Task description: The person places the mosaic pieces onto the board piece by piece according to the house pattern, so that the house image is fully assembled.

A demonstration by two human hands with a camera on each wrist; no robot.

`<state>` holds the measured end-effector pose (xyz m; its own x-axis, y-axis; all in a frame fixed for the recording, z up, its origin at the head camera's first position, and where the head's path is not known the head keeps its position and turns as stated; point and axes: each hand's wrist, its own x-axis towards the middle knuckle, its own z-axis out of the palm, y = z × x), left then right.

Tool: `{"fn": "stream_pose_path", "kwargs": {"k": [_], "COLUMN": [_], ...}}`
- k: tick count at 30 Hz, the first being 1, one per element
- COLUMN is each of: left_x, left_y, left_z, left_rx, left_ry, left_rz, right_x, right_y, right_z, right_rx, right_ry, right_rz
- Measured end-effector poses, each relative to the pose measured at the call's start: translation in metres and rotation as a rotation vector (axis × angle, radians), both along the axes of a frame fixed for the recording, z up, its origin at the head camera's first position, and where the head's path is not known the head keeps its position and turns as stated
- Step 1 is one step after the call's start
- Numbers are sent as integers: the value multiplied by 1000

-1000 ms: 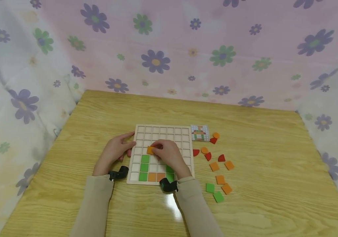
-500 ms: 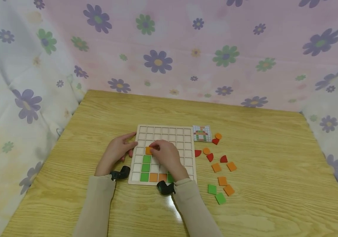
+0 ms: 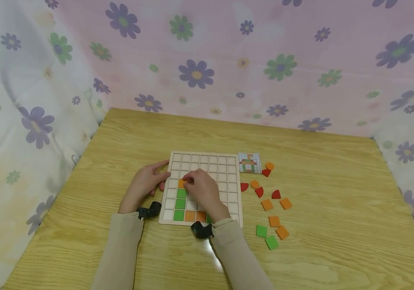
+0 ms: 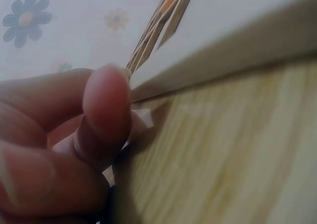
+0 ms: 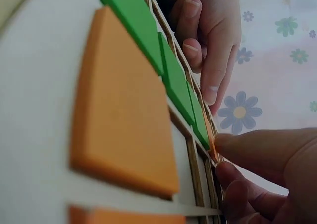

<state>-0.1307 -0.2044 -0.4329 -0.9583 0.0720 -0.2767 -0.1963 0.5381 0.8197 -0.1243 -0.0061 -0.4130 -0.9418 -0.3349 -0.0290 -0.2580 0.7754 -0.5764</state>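
Note:
The wooden grid board [image 3: 213, 157] lies on the table. Thumb and finger of my left hand [image 3: 144, 184] touch its left edge; the left wrist view shows the left hand's thumb [image 4: 106, 112] against that edge. My right hand [image 3: 205, 191] pinches an orange square [image 3: 181, 184] at a cell just above a column of green squares [image 3: 181, 193]. In the right wrist view this orange piece [image 5: 211, 135] is at the fingertips, partly covered, beyond the green squares [image 5: 173, 83]. Orange squares [image 3: 189, 216] fill bottom-row cells. The right hand and wrist camera hide part of the board.
A small pattern card [image 3: 249, 162] lies at the board's upper right. Right of the board are red quarter pieces [image 3: 276, 194], orange circles [image 3: 255, 184], loose orange squares [image 3: 274, 221] and two green squares [image 3: 272, 242]. Flowered cloth [image 3: 228, 80] hangs behind the table.
The right hand has moved slightly left over the board with the orange square, which now sits above the green column. The left hand stays at the board's edge. The head view has shifted slightly.

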Motion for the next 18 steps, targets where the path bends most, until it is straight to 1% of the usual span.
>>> {"fn": "stream_pose_path", "kwargs": {"k": [2,5,9,12,16,18], "left_x": [0,-1,-2,-3,-2,-2], "left_y": [0,1,1,0,-1,-1], "left_z": [0,1,1,-1,-1,0], "left_rx": [0,8,9,-2,-2,7], "left_ry": [0,3,15,17,3,-8], "left_rz": [-7,-10,-18,-24,-23,-11], "right_x": [0,1,5,10,15,17], "right_y": [1,5,12,19,28,34], "right_z": [0,-1,-1,2,7,9], "right_rx": [-25,-93,-167,-182,-185,-176], "right_ry": [-4,-19,-41,-50,-57,-55], "right_rz": [8,10,36,73,86,85]}}
